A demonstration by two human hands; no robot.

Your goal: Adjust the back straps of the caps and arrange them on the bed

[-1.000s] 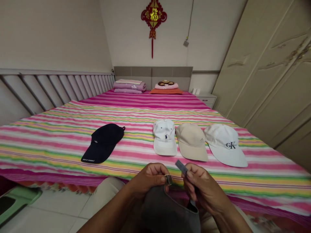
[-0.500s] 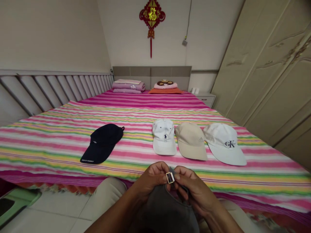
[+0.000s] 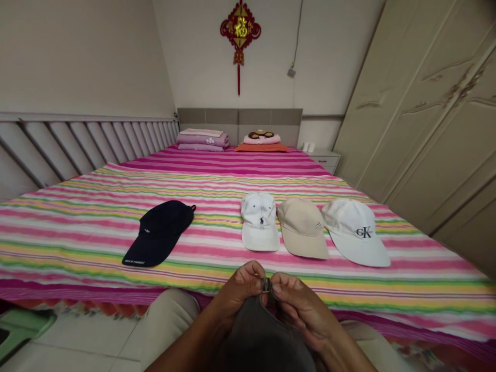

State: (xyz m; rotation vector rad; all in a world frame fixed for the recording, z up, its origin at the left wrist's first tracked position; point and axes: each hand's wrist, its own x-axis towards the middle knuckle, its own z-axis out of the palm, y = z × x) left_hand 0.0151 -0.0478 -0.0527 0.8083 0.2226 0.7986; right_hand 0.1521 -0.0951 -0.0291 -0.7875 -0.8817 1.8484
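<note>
Gray baseball cap [image 3: 267,336]: between the knees [image 3: 170,310], near edge of bed [image 3: 232,160]
Left hand [image 3: 245,287]: fingers pinched on its metal buckle [image 3: 266,284]
Right hand [image 3: 298,299]: fingers pinched on cap too, just beside buckle
Bed: striped bedspread [image 3: 217,245]; navy cap [image 3: 160,235] left; white pony-logo cap [image 3: 260,225], beige cap [image 3: 304,230], white CK cap [image 3: 356,235] right
Room: gray headboard [image 3: 267,120], red knot ornament [image 3: 240,28] on wall [image 3: 333,57], railing [image 3: 85,119] left, wardrobe [image 3: 418,134] right, green stool [image 3: 27,328] on tile floor [image 3: 93,336]

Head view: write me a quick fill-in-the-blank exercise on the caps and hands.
On the gray cap, the left hand and right hand meet at a metal ____.
The beige cap lies between two ____ caps.
Including the navy cap, the bed bears ____ caps.

buckle; white; four
</note>
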